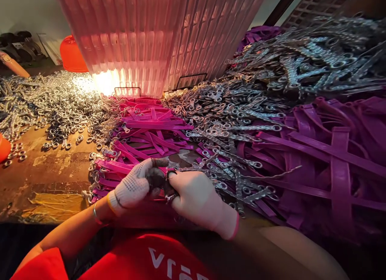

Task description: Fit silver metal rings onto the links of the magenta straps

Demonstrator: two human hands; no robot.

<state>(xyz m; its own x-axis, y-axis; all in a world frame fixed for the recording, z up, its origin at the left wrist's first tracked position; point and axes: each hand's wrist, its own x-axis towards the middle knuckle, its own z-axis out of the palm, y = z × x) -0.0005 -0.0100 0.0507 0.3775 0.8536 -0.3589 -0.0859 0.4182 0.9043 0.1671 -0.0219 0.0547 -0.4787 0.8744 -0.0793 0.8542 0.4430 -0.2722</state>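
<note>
From the head camera, the gloved left hand (132, 187) and gloved right hand (196, 197) meet at the near table edge, both curled closed around a purple strap (164, 179) with a small metal ring (171, 173) at its end. Stacked purple straps (150, 131) lie just behind the hands on the worn table (45, 179), with heaps of loose rings (60, 103) to the left and metal chains (241, 111) to the right.

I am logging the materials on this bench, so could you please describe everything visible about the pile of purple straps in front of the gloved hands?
The pile of purple straps lies on the worn brown table, loosely crisscrossed. They are flat, glossy bands, plastic or rubber by their look. Small metal rings sit along the pile's near-left edge, and heaps of metal rings border it on both sides. The left hand and right hand, in white gloves, meet at its near edge.
</note>
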